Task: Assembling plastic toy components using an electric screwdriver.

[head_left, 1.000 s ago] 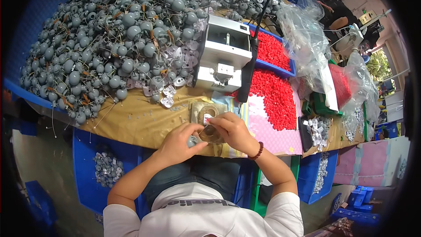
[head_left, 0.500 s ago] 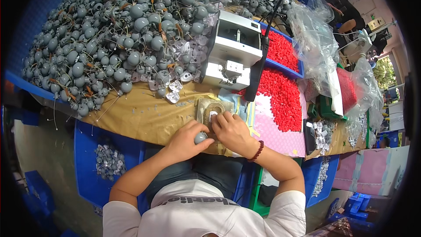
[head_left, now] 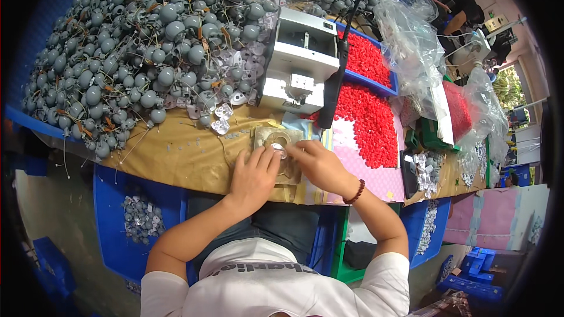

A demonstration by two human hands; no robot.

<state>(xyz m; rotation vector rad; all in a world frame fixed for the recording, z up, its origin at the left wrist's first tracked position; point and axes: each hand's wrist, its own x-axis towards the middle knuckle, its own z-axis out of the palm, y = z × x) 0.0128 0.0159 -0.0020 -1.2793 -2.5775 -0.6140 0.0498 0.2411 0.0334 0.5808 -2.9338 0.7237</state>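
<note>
My left hand (head_left: 252,179) lies over the left side of a square mould-like block (head_left: 288,175), its fingers stretched forward and fingertips at a small whitish part (head_left: 278,151) in the block's recess. Any object under the palm is hidden. Over the block's right side, my right hand (head_left: 323,167) has its fingers drawn together beside the same part. Whatever they pinch is too small or hidden to name. Just beyond stands a white and grey bench device (head_left: 299,70). Left of the block, a few clear-white plates (head_left: 221,118) lie at the edge of the pile.
A large heap of grey balls with wires (head_left: 141,53) fills the left and back. Small red parts (head_left: 370,126) spread at right, with more in a blue tray (head_left: 395,82). Clear plastic bags (head_left: 405,41) sit behind. Blue bins (head_left: 111,223) flank my lap below the brown-covered table (head_left: 176,158).
The grey ball that was in my left hand no longer shows. That hand has moved forward onto the block with fingers extended; my right fingers have shifted to the small part's right side.
</note>
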